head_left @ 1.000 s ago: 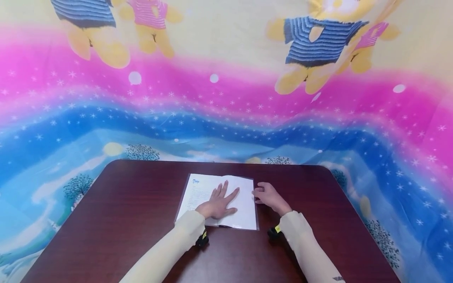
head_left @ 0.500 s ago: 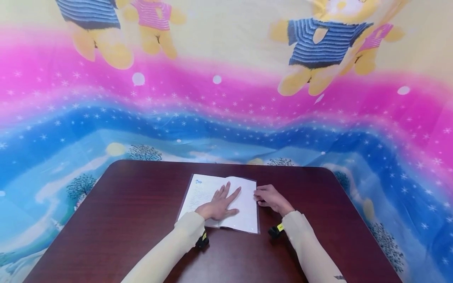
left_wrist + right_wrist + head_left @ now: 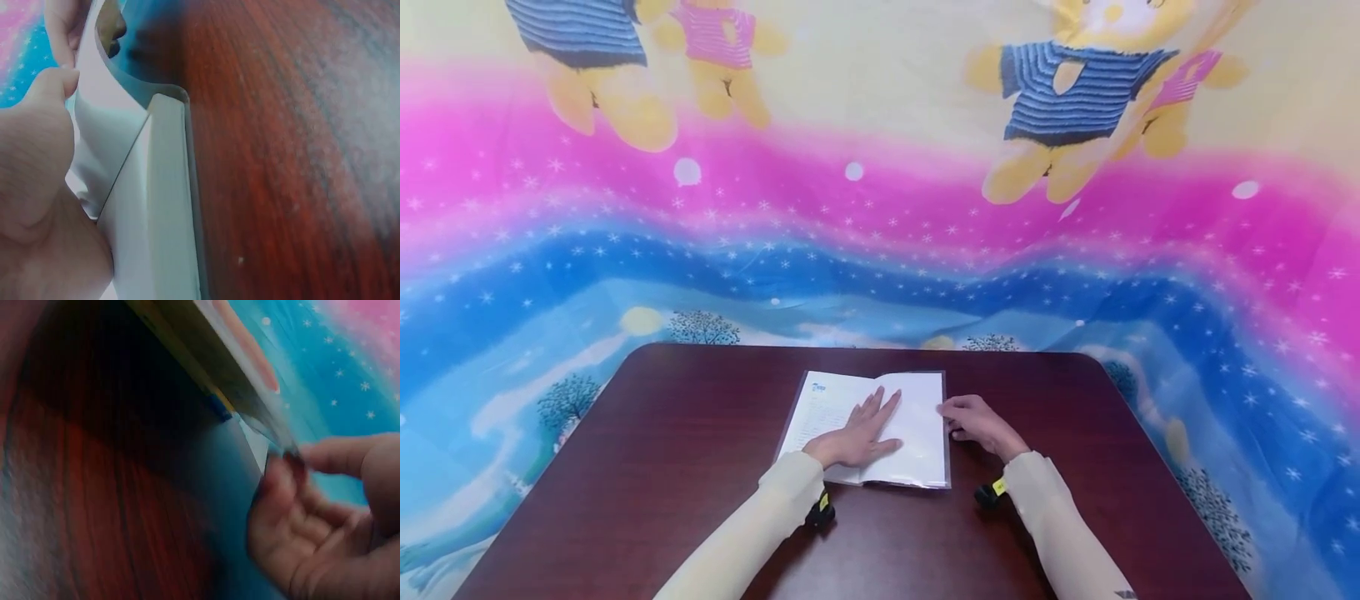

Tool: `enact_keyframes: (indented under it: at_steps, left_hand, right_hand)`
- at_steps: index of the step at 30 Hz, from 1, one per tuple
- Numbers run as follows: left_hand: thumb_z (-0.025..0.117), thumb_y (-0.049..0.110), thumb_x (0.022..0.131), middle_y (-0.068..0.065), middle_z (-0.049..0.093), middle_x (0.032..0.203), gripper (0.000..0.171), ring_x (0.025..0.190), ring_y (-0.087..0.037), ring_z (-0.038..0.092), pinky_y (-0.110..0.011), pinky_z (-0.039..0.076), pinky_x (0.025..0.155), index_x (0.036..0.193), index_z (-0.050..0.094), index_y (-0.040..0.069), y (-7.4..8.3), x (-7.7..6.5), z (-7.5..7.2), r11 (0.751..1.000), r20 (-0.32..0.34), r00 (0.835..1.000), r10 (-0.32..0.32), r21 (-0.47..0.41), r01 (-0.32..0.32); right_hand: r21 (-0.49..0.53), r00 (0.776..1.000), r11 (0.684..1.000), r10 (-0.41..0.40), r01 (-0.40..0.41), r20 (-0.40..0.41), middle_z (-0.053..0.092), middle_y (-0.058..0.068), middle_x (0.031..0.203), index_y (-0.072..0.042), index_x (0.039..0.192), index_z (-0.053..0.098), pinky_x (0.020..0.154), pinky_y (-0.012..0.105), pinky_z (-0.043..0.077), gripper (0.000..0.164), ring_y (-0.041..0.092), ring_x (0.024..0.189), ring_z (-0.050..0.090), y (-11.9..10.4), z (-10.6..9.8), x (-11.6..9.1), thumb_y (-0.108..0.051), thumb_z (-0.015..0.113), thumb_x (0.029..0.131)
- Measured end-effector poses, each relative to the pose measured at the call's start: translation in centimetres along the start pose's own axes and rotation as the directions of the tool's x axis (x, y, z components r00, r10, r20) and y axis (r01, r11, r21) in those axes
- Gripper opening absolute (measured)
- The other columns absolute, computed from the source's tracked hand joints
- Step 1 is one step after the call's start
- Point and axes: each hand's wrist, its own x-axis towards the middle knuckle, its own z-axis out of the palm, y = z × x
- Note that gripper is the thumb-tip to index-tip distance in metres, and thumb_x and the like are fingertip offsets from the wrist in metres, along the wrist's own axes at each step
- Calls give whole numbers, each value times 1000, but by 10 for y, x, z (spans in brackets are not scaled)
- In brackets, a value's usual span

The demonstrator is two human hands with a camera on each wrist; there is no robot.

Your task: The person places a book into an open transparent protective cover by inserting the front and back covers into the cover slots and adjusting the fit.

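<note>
An open book [image 3: 922, 425] in a clear plastic cover lies on the table, with printed text on its left page and a blank white right page. My left hand [image 3: 855, 440] rests across its middle, fingers straight and spread. At the book's right edge, my right hand [image 3: 981, 425] pinches the edge between thumb and fingers. The right wrist view shows that right hand [image 3: 325, 531] gripping a raised, blurred edge. In the left wrist view, a white sheet [image 3: 103, 125] with the clear cover curves up from the thick page block [image 3: 169, 187]. How many sheets are pinched cannot be told.
The dark reddish-brown wooden table [image 3: 700, 425] extends around the book on every side. Behind it hangs a patterned cloth [image 3: 880, 225] with bears and snowflakes. A black wrist device [image 3: 822, 510] sits at the left cuff, another device [image 3: 990, 493] at the right.
My left hand has slid slightly left over the pages. My right hand's fingers have come together on the book's right edge, which has shifted slightly right.
</note>
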Motion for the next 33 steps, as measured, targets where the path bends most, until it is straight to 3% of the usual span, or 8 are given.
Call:
enact_keyframes:
  at_steps: [4,8,17,21,25,27,30,33]
  left_hand:
    - [45,46,106,-18,-10,170,84,158,-36,-4,-56,4,125,164,-1,7,-3,-3,-3,998,-4,1000,-7,-56,7]
    - [44,50,105,-15,-9,171,84,158,-32,-4,-52,8,126,164,0,7,-4,-8,-7,994,-10,999,-40,-105,39]
    - [40,57,104,-19,5,170,87,158,-31,6,-49,16,126,162,11,0,11,-20,-22,963,-71,993,-93,-258,72]
    - [39,63,103,-20,22,167,89,151,-30,30,-48,32,120,161,18,-1,23,-21,-28,932,-95,982,-160,-342,119]
    - [40,73,97,-19,51,147,92,122,-28,56,-47,48,99,158,33,5,31,-19,-34,884,-89,976,-200,-446,141]
    - [41,75,95,-18,56,140,91,116,-28,58,-47,49,95,155,38,6,31,-18,-35,864,-96,971,-217,-482,145]
    - [39,66,100,-19,54,146,82,129,-33,54,-52,44,105,155,39,5,29,-17,-36,832,-123,968,-216,-542,117]
    - [34,50,105,-22,42,156,70,144,-39,40,-60,33,116,156,35,2,25,-18,-37,774,-146,969,-201,-630,66]
  right_hand:
    - [10,993,995,-104,104,56,60,4,70,-2,91,67,62,28,52,30,15,63,56,-5,5,0,-29,61,103]
    - [1,976,977,-211,211,48,58,4,62,-4,79,62,58,28,50,37,15,57,53,-12,15,-1,-30,58,105]
    - [-63,955,954,-296,294,-28,54,2,58,-2,79,64,54,33,47,43,18,53,49,-35,46,-2,-30,48,108]
    - [-50,950,949,-313,312,-12,56,0,59,1,88,68,55,37,50,49,20,54,52,-44,57,1,-34,43,110]
    - [0,936,937,-350,350,20,64,2,73,7,100,68,66,44,57,60,26,62,61,-52,67,2,-43,36,111]
    - [32,927,928,-372,370,49,67,6,85,8,107,66,72,45,59,64,29,72,66,-55,72,1,-45,31,111]
    - [63,916,921,-388,384,98,68,15,103,9,121,63,80,45,61,66,36,92,69,-56,77,0,-45,26,112]
    - [59,906,916,-402,398,133,66,23,121,8,132,59,89,45,59,62,44,111,65,-56,80,1,-40,25,113]
